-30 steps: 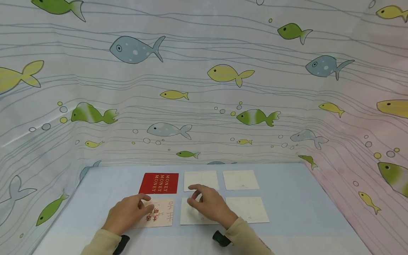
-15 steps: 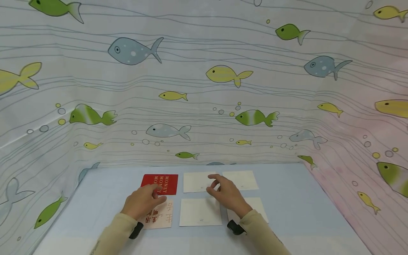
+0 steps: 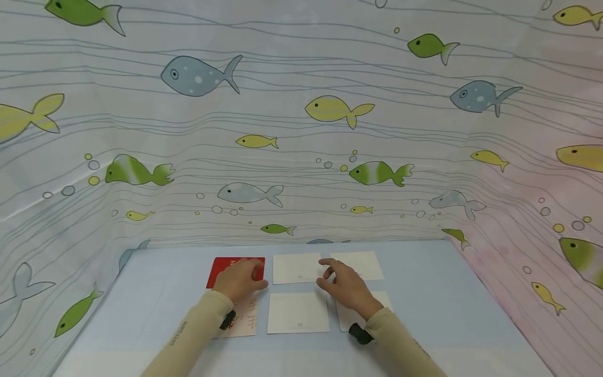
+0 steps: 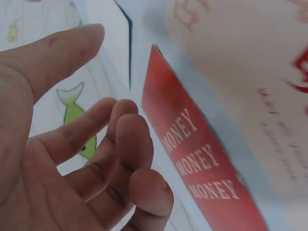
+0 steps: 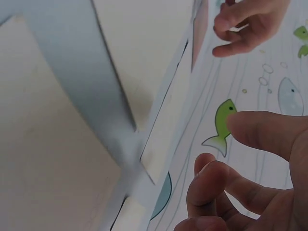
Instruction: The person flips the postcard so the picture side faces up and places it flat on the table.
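Observation:
Flat cards lie in two rows on the pale blue tabletop. My left hand (image 3: pixel 239 281) hovers over the red card (image 3: pixel 218 268) lettered MONEY, fingers loosely curled with nothing between them. Under that forearm shows a pinkish card (image 3: pixel 248 320) with red characters, partly hidden. In the right wrist view my right hand (image 5: pixel 250 187) has its thumb and fingers apart, holding nothing. It hangs over the gap between the upper middle cream card (image 3: pixel 294 268) and the upper right cream card (image 3: pixel 369 266). Its wrist covers part of the lower right cream card (image 3: pixel 345 318).
The lower middle cream card (image 3: pixel 298 314) lies between the two forearms. Black wrist cameras (image 3: pixel 360 333) sit under both wrists. A white fish-patterned cloth (image 3: pixel 292 167) walls in the back and sides of the table (image 3: pixel 433 303).
My left hand has moved right and away from me, from the pinkish card to the red one. My right hand has shifted right from the middle cream cards. The cards stay in place.

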{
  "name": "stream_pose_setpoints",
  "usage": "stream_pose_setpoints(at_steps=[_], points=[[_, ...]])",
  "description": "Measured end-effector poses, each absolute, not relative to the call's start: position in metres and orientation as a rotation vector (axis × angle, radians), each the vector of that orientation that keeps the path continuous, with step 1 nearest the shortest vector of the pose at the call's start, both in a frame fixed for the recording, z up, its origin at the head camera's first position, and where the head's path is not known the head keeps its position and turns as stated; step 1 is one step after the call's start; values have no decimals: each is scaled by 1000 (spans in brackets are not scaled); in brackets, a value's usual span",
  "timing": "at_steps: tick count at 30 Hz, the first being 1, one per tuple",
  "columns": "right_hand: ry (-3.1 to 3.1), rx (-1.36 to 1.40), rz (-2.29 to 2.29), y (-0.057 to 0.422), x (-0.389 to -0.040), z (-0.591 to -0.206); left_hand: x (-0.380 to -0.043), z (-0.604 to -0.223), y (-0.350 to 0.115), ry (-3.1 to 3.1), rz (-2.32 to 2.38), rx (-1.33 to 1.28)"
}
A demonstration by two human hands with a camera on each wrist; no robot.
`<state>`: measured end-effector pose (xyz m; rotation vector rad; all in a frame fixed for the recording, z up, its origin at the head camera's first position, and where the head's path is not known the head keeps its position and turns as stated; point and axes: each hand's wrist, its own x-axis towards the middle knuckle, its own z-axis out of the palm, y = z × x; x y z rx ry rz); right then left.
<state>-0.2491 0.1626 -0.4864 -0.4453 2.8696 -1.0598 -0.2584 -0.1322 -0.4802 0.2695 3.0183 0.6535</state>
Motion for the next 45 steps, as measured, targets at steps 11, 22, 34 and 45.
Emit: stream_pose_setpoints(at_steps=[11, 22, 34, 45], points=[[2908, -498, -916, 166, -266, -498, -295, -484, -112, 2951, 606, 284], [2897, -458, -834, 163, -295, -497, -305, -471, -99, 2908, 480, 254], [2700, -345, -871, 170, -327, -507, -310, -483, -101, 2898, 411, 245], [2679, -324, -941, 170, -331, -511, -308, -483, -102, 2889, 491, 222]])
